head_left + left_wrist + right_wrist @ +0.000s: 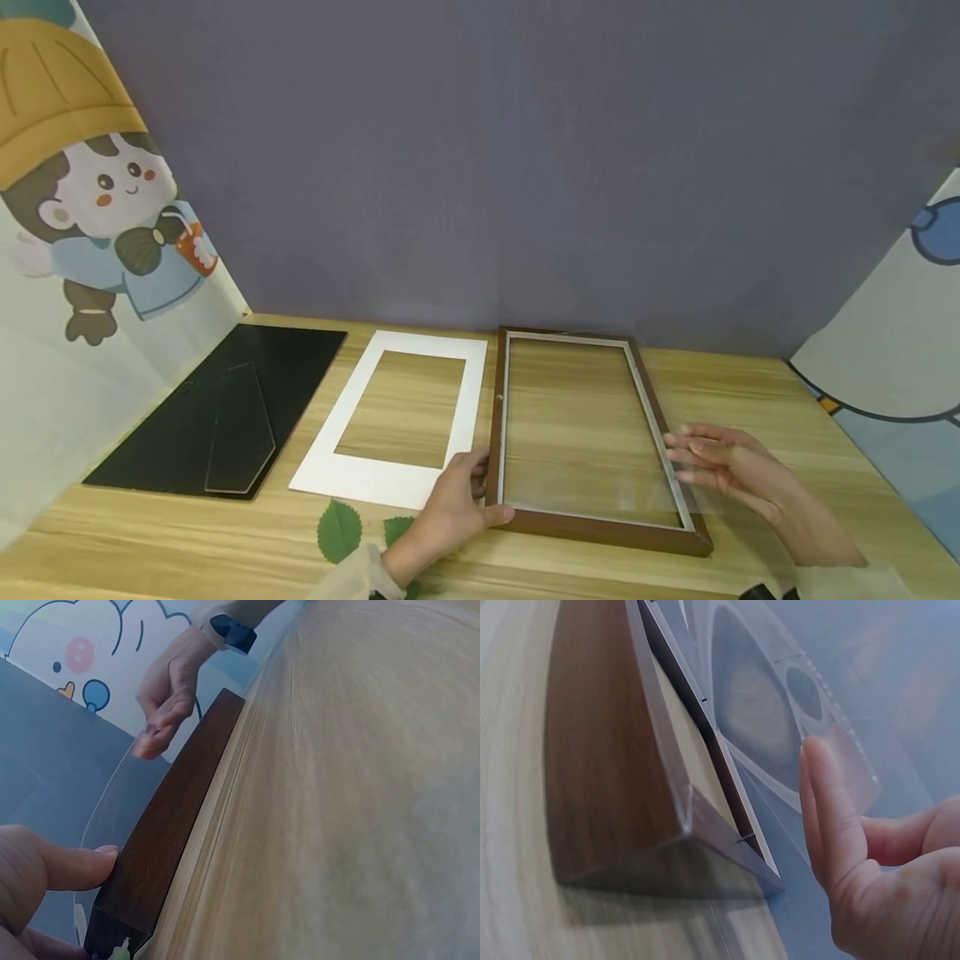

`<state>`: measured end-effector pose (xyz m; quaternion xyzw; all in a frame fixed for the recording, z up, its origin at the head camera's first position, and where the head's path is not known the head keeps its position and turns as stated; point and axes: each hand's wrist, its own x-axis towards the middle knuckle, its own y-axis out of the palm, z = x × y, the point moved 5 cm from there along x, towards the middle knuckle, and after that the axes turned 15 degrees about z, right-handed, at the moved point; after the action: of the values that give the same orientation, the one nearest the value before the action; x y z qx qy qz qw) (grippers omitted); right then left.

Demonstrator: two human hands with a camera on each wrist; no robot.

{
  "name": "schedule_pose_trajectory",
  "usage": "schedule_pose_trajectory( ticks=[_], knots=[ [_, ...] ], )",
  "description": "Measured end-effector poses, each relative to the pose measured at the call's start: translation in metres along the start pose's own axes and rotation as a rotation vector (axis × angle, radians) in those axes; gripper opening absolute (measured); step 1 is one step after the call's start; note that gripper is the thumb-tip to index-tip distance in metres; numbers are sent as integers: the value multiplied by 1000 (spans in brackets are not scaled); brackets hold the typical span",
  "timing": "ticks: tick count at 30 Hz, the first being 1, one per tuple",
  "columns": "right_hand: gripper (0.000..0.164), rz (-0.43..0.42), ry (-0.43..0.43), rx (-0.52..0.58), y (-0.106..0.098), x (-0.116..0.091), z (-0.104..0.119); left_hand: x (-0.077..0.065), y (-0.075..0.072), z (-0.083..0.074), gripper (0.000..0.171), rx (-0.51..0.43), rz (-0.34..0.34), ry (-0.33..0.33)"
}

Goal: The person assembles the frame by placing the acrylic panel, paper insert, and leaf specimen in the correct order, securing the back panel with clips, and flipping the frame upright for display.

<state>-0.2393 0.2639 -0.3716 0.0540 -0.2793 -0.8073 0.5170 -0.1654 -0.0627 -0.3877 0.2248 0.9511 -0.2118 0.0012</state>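
Note:
A brown picture frame (600, 533) lies on the table, its inner lip facing up. My left hand (457, 500) is at the near left corner, thumb over the front edge and fingers curled along the left side. Over the frame's right side, my right hand (731, 467) pinches a clear sheet (862, 780) between thumb and fingers. In the right wrist view the sheet stands tilted above the frame's opening. The left wrist view shows the sheet's thin curved edge running from the right hand down toward the left thumb (94, 866).
A white mat board (345, 475) with a rectangular window lies left of the frame. Farther left is a black backing board (172, 417) with an easel leg. Green leaves (339, 531) lie near the left forearm. A grey wall panel (495, 167) stands behind the table.

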Motion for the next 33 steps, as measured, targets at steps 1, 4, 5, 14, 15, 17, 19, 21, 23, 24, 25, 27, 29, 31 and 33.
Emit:
schedule_pose_trajectory(
  ticks=[1, 4, 5, 14, 15, 17, 19, 21, 23, 24, 25, 27, 29, 31, 33],
  knots=[
    [36, 0, 1, -10, 0, 1, 0, 0, 0, 0, 83, 0, -1, 0],
    [37, 11, 0, -30, 1, 2, 0, 1, 1, 0, 83, -7, 1, 0],
    [37, 17, -3, -34, 1, 2, -1, 1, 1, 0, 83, -7, 0, -1],
    [36, 19, -8, -40, 1, 5, -2, 1, 2, 2, 84, -15, 3, -9],
    [37, 13, -10, -42, 0, 6, -3, 0, 2, 2, 84, -14, 4, -6],
    [37, 6, -12, -45, -1, 7, -3, 0, 1, 2, 83, -10, 4, -1],
    [37, -3, -12, -48, -2, 9, -3, 0, 1, 2, 83, -5, 3, 2],
    [37, -8, -12, -56, -2, 9, -4, 0, 1, 2, 83, -3, 1, 1],
    [37, -15, -7, -61, -2, 9, -4, 0, 1, 1, 83, -1, -2, 0],
    [37, -20, -5, -65, -3, 10, -5, 0, 1, 1, 83, 0, -3, 0],
    [37, -24, -4, -69, -3, 10, -5, 0, 1, 1, 83, 1, -5, -2],
    [36, -33, -3, -74, -3, 10, -6, 1, 1, 1, 83, 1, -5, -3],
    [35, -44, 3, -85, -3, 10, -6, 0, 1, 1, 83, 3, -4, -5],
    [32, -61, 10, -98, -3, 10, -6, 0, 2, 1, 83, 4, -3, -6],
    [30, -79, 19, -116, -2, 10, -6, 0, 2, 0, 83, 7, -3, -5]
  ],
)
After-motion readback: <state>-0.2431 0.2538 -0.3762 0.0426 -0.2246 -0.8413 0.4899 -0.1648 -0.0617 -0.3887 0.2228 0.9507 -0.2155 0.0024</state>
